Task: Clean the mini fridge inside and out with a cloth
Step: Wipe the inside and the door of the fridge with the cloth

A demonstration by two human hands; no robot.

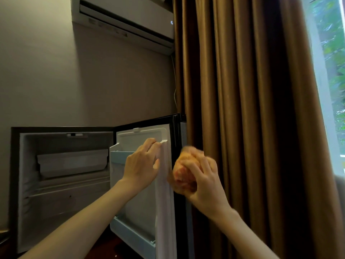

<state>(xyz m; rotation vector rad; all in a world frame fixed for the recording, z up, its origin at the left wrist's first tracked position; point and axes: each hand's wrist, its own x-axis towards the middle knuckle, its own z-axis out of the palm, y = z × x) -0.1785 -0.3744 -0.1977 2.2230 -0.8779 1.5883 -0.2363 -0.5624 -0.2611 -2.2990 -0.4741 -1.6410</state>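
Observation:
The mini fridge (pixel 61 184) stands open at lower left, its grey inside showing a small freezer flap and shelf rails. Its door (pixel 141 139) swings out to the right, white liner and light-blue door shelves facing me. My left hand (pixel 142 165) grips the door's free edge near the top, fingers curled over the white gasket. My right hand (pixel 202 179) is closed around a bunched orange cloth (pixel 183 172), blurred, pressed at the door's outer edge just right of the gasket.
A brown curtain (pixel 242 109) hangs right behind the door. A window (pixel 330 71) is at the far right. A wall air conditioner (pixel 123 21) sits above the fridge. A dark wooden surface (pixel 104 247) lies under the fridge.

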